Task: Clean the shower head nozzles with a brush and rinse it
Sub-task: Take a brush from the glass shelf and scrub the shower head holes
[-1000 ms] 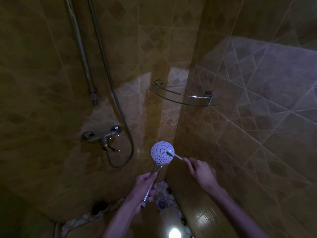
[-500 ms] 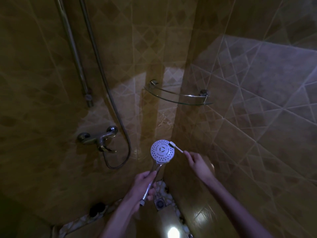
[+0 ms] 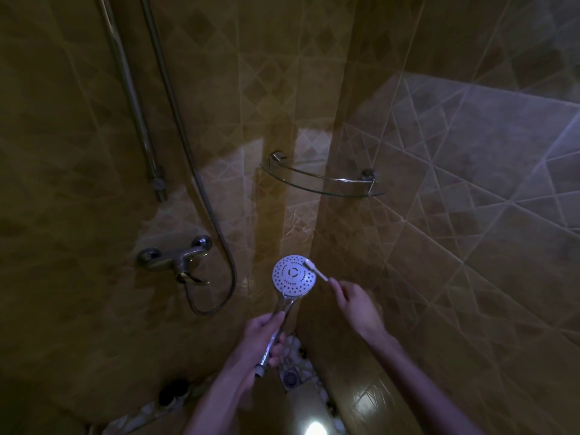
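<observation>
A round white shower head (image 3: 293, 274) with a dotted nozzle face points up toward me in the dim shower corner. My left hand (image 3: 262, 340) grips its chrome handle from below. My right hand (image 3: 354, 301) pinches the handle of a small white brush (image 3: 315, 270). The brush's bristle end lies on the upper right rim of the nozzle face.
A chrome mixer tap (image 3: 175, 257) and the looping hose (image 3: 219, 268) are on the left wall, beside a vertical rail (image 3: 135, 98). A glass corner shelf (image 3: 320, 180) hangs above. A floor drain (image 3: 290, 376) sits below the hands.
The brush head has slid from the centre right of the nozzle face up to its upper right rim. The view has shifted slightly.
</observation>
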